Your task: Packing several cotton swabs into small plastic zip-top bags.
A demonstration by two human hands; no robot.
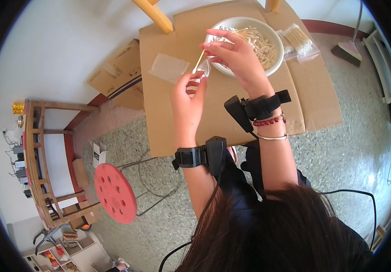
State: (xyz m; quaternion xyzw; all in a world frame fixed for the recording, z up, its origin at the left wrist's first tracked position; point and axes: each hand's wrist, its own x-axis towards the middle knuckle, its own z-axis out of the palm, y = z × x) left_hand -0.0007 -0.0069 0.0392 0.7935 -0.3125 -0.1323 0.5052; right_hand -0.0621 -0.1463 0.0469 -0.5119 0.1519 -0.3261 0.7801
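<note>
My right hand [237, 55] is closed in a pinch on a cotton swab [199, 61], which slants down toward my left hand [190, 93]. The fingers of my left hand are closed on a small clear plastic bag [204, 68], and the swab's lower white tip is close to that bag; whether it is inside I cannot tell. Partly under my right hand stands a white bowl [274, 68] with a heap of loose cotton swabs [262, 45]. Left of my hands, another clear bag [169, 67] lies flat on the cardboard.
A cardboard sheet [231, 115] covers the work surface. Beside the bowl on the right lies a clear bag of cotton swabs [297, 41]. A red round stool [115, 193] is at lower left, a folded carton [118, 68] by the wall, and a broom [347, 52] at far right.
</note>
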